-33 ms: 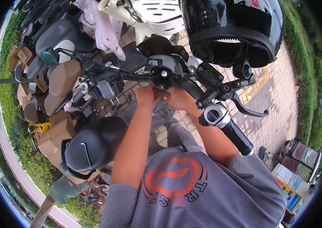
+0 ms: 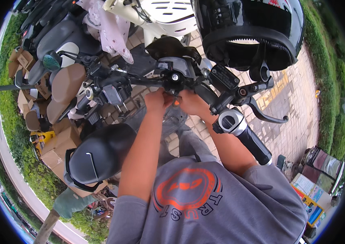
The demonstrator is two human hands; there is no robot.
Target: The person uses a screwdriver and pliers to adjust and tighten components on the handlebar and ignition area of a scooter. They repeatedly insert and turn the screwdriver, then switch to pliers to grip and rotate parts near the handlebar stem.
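Note:
My left hand (image 2: 156, 101) and my right hand (image 2: 193, 104) are close together, just below the ignition lock (image 2: 175, 77) of a motorbike or scooter. The fingers of both are curled inward, their tips partly hidden. A small orange piece (image 2: 176, 103) shows between them; I cannot tell which hand holds it, or whether it is fixed to the vehicle. Above my right forearm sits the handlebar with its black grip (image 2: 254, 144), brake lever (image 2: 266, 115) and fluid reservoir (image 2: 223, 79). The black seat (image 2: 111, 142) is left of my left forearm, with a bent metal hex key (image 2: 92, 166) lying on it.
A black helmet (image 2: 245, 36) hangs over the right handlebar. Other scooters stand at the upper left, one with a brown seat (image 2: 67, 81). Cardboard boxes (image 2: 60, 151) lie along the left hedge. A white front panel (image 2: 172, 16) is ahead; boxes and a case (image 2: 311, 203) sit lower right.
The small orange piece between my hands shows slightly more clearly. Both hands stay in almost the same place.

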